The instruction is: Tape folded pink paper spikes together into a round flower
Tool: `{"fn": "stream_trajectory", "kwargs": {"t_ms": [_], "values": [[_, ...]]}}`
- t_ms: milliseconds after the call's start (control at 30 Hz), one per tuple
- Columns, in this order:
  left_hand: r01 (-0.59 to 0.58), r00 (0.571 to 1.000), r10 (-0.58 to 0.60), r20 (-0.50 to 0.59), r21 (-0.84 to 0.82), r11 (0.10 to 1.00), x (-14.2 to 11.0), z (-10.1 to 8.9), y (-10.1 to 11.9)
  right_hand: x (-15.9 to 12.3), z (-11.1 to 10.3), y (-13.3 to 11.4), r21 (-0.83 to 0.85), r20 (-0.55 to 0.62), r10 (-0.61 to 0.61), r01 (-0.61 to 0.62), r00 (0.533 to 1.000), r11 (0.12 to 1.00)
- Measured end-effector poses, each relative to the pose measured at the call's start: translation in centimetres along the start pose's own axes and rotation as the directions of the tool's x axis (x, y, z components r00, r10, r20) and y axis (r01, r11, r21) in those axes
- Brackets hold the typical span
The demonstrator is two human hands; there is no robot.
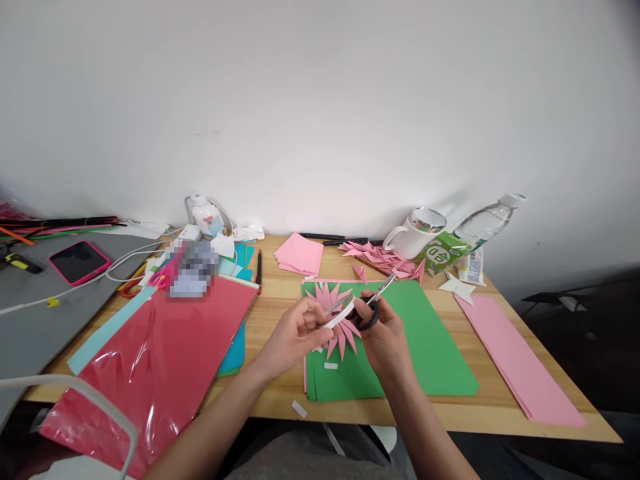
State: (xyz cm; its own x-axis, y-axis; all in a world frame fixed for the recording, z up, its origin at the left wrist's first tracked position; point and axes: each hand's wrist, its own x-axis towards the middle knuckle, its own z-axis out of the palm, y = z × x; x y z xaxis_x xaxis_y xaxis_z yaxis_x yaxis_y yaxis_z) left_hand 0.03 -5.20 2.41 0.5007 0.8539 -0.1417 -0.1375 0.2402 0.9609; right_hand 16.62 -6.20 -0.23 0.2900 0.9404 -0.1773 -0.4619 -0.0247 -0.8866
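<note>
My left hand (295, 333) is closed, pinching one end of a narrow white strip (341, 317) that looks like paper or tape. My right hand (387, 337) is closed round black-handled scissors (369, 315), their blades pointing up and away to the right. The strip's upper end comes close to the right fingers; whether they touch it I cannot tell. Beneath both hands, a pink folded-paper starburst (344, 350) lies on green paper sheets (430, 353), its middle partly hidden. A small white piece (331, 365) rests on the green paper, and another cut piece (299, 409) lies near the table edge.
Pink paper squares (300, 253) and a heap of folded pink pieces (375, 257) lie at the back. A white mug (417, 233), green carton (443, 253) and leaning bottle (487, 220) stand right. Pink strips (520, 360) lie right, wrapped red paper (165, 360) left.
</note>
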Motion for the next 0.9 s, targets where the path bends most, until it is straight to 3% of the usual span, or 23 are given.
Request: {"fn": "stream_trajectory", "kwargs": {"t_ms": [133,200,267,367,433,533,600,900], "values": [[0.0,1.0,-0.003,-0.03,-0.09,0.996,0.5,-0.6,0.4,-0.1,-0.5,-0.6,-0.095,0.183,0.021,-0.003,0.983,0.996],[-0.038,0.998,0.028,-0.064,-0.17,0.985,0.9,-1.1,0.8,-0.5,-0.8,-1.1,-0.165,0.332,0.064,-0.009,0.941,0.986],[-0.06,0.995,0.041,-0.093,-0.216,0.974,1.2,-1.6,1.0,-1.0,-1.2,-1.4,-0.201,0.506,0.132,-0.032,0.852,0.979],[-0.075,0.994,0.052,-0.096,-0.251,0.965,1.6,-2.2,0.9,-1.7,-1.6,-1.7,-0.229,0.709,0.208,-0.059,0.673,0.972],[-0.086,0.995,0.068,-0.078,-0.262,0.961,1.7,-2.4,0.8,-2.0,-1.6,-1.6,-0.254,0.764,0.255,-0.088,0.592,0.963],[-0.1,0.995,0.093,-0.04,-0.287,0.953,1.7,-2.4,0.7,-2.3,-1.3,-1.3,-0.263,0.801,0.315,-0.174,0.509,0.949],[-0.098,0.995,0.101,-0.003,-0.299,0.949,1.6,-2.3,0.8,-2.4,-1.1,-1.2,-0.255,0.812,0.329,-0.215,0.481,0.943],[-0.015,0.989,0.052,0.14,-0.254,0.967,1.0,-2.1,1.6,-1.8,-1.1,-1.7,-0.258,0.813,0.326,-0.204,0.483,0.944]]}}
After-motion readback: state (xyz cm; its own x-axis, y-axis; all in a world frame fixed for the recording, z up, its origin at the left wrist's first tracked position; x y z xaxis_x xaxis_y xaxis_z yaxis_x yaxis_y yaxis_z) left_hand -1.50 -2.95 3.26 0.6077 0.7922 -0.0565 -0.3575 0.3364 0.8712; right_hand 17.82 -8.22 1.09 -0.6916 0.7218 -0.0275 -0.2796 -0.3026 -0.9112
